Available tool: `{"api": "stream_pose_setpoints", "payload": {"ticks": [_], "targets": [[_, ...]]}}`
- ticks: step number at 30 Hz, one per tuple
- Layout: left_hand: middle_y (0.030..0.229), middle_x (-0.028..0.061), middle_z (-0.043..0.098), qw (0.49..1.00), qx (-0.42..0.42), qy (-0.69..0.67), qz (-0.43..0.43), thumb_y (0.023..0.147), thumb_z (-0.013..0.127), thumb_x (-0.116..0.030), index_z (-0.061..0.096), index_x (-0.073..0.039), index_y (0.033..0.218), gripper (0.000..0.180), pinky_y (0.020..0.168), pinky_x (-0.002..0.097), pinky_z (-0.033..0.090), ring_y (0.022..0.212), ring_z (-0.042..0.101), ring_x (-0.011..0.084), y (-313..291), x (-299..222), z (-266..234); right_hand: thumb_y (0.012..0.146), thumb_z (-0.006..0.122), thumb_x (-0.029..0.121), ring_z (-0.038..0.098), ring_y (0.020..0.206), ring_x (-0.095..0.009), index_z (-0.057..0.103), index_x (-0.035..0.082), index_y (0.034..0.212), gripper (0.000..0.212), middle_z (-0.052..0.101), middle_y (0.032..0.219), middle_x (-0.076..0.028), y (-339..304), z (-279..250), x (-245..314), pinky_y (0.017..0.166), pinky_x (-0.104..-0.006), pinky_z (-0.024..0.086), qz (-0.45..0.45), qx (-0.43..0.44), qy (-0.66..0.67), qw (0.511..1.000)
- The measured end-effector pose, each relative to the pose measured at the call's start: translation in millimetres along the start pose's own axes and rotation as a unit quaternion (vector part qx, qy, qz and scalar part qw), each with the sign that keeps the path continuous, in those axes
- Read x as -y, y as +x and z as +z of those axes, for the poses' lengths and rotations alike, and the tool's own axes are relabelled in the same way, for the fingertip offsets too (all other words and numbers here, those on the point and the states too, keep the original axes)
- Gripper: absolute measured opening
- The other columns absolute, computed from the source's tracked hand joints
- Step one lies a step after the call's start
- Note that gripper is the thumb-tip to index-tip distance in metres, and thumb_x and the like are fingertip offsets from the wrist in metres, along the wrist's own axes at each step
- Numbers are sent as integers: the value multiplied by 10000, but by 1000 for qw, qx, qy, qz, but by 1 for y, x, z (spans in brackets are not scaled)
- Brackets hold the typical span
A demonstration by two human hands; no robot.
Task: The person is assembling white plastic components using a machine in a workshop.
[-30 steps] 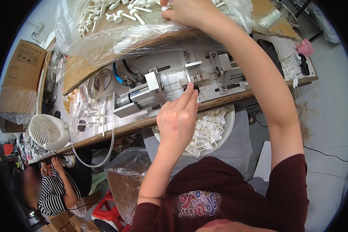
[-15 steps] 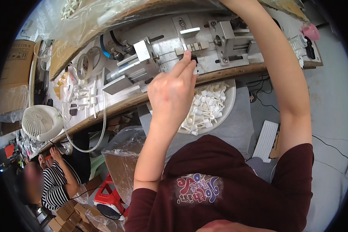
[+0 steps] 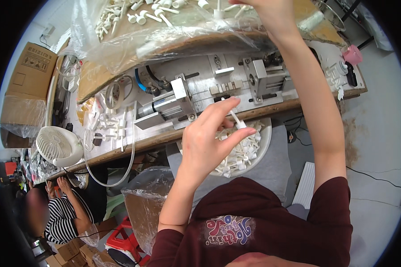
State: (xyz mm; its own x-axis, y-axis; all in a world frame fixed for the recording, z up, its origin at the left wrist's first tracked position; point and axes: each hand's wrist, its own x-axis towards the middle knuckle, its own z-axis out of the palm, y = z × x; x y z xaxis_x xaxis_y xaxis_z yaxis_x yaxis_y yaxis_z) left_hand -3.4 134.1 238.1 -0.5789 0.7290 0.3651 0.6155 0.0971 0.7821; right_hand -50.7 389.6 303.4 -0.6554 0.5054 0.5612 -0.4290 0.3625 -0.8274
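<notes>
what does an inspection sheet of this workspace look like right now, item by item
surface: long wooden bench, crowded, carrying a metal fixture with a pneumatic cylinder.
job's things: small white plastic stem part pinched in the left hand; round bowl of similar white parts on the lap below it.
clutter: clear plastic sheet with loose white parts; small white fan; cardboard box; pink object.
grippers: left hand holds the stem part over the bowl; right hand reaches up into the parts on the sheet, fingers cut off by the frame.
cables: clear tube looping off the bench edge; blue hose at the cylinder.
surroundings: another person in a striped top at lower left.
</notes>
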Motion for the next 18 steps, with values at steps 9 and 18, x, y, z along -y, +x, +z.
{"api": "stream_pose_setpoints", "payload": {"ticks": [9,18], "targets": [[1345,200,542,902,-27,-410,-136,984,606,-178,442,30,1409,500,954,374,526,1146,598,229,42,-10,18,834,688,-29,658,811,-114,692,-47,1145,311,665,986,-81,-32,18,21,741,-217,540,-4,-49,7,999],[1362,207,517,888,-45,-442,-116,993,590,-329,380,35,1438,612,1020,410,488,1218,564,271,34,-13,16,850,686,33,694,821,-180,689,-41,1122,281,725,977,-133,-44,-1,33,752,-294,560,13,-106,138,985]]}}
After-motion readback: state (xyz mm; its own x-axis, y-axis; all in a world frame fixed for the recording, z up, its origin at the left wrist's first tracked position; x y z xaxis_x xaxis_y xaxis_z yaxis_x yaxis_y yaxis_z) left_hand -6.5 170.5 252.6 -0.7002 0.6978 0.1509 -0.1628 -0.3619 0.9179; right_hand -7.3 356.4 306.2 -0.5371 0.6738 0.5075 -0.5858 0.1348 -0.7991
